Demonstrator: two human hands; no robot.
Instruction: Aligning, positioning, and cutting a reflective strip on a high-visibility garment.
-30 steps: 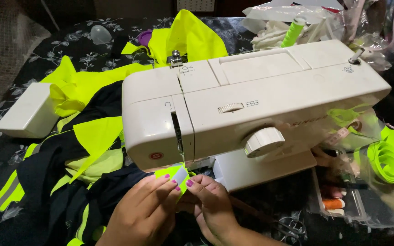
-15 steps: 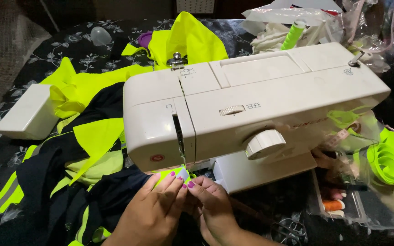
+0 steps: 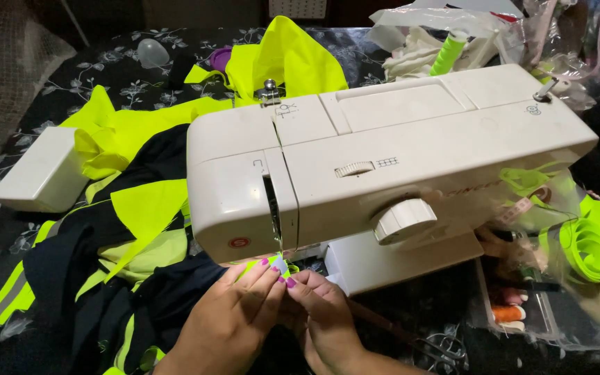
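Home sewing corner, sewing machine (image 3: 383, 160), fabric scraps (image 3: 126, 208), floral tablecloth (image 3: 105, 62)

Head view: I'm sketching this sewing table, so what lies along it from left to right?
White box → yellow and dark fabric pile → left hand → right hand → round dial on the sewing machine → roll of yellow tape.

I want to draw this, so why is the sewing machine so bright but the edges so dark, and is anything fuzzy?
In the head view, light falls on the white sewing machine, so its top looks pale and washed out; the table fades into shadow toward the corners; the left hand and right hand look a little soft; the plastic bags show shiny glare.
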